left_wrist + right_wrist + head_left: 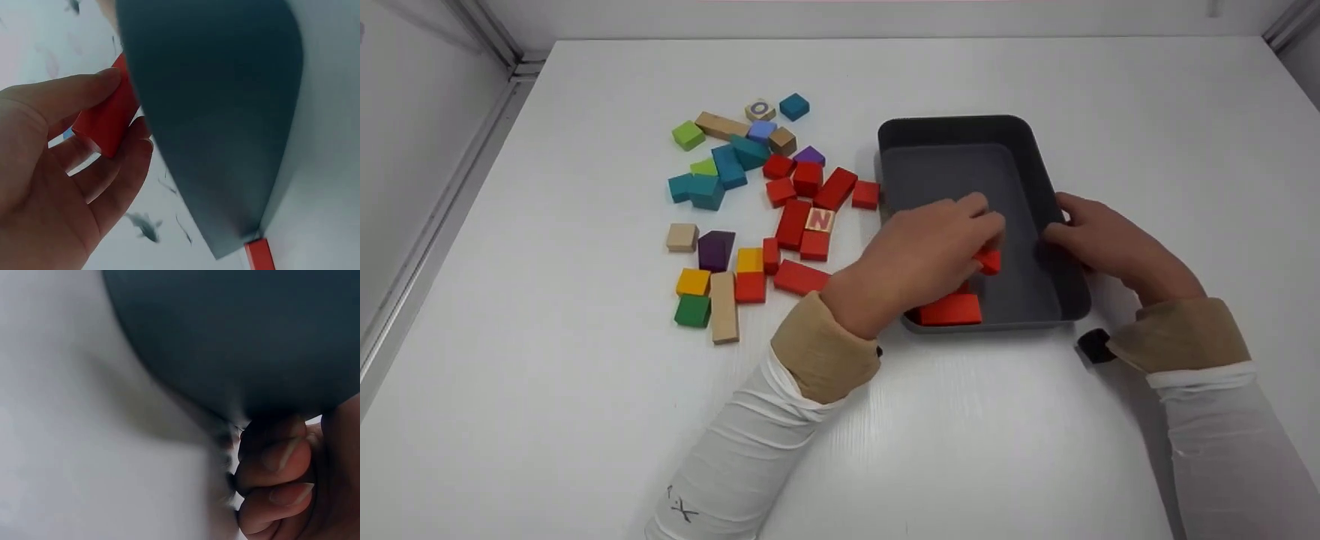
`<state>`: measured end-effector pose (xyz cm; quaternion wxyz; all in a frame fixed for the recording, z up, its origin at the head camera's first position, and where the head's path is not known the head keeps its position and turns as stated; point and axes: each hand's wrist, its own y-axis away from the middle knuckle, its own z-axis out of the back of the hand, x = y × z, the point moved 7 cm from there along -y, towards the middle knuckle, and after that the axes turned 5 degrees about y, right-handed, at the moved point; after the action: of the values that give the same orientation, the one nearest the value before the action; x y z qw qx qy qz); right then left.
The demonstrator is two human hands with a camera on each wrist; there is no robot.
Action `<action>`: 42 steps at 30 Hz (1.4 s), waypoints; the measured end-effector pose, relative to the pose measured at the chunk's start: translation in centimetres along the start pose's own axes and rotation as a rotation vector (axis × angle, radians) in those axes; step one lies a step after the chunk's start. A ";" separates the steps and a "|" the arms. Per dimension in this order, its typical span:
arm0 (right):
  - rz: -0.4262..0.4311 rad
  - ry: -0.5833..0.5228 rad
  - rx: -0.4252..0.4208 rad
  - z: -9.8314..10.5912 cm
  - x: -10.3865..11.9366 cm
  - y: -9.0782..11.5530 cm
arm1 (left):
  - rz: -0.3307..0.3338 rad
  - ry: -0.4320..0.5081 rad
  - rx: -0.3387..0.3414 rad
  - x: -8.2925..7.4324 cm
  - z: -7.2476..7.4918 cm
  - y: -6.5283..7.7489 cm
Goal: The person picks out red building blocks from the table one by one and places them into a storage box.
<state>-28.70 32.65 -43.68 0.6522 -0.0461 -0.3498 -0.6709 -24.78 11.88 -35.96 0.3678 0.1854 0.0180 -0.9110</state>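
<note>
In the head view my left hand (934,251) is over the dark grey tray (1020,324), pinching a red block (988,261). The left wrist view shows this red block (107,121) between thumb and fingers, partly hidden behind the tray's wall (214,112). Beneath the left hand, a red rectangular block (951,309) lies in the tray's near left corner, with more red partly covered behind it. My right hand (1110,236) grips the tray's right side, thumb at the rim; its curled fingers (275,478) show against the outer wall in the right wrist view.
Left of the tray lie several red blocks (836,189) and an N-marked block (820,220). Farther left are teal blocks (706,192), a green block (692,310), yellow, purple and plain wood pieces. A small black object (1095,346) is beside the right cuff.
</note>
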 end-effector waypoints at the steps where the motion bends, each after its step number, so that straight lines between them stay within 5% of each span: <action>1: -0.002 -0.002 0.001 0.0 0.0 0.0 | -0.020 -0.001 0.012 -0.4 -0.3 0.0; 23: -0.002 0.001 -0.005 0.0 -0.2 0.1 | -0.199 0.015 0.084 -2.9 -3.7 -0.4; 42: -0.005 -0.008 -0.006 -0.2 -0.1 0.2 | -0.122 0.076 0.227 -2.2 -4.4 -0.5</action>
<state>-28.44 32.71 -43.80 0.6491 -0.0501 -0.3505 -0.6733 -22.24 14.48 -39.36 0.2874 0.2587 -0.0602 -0.9202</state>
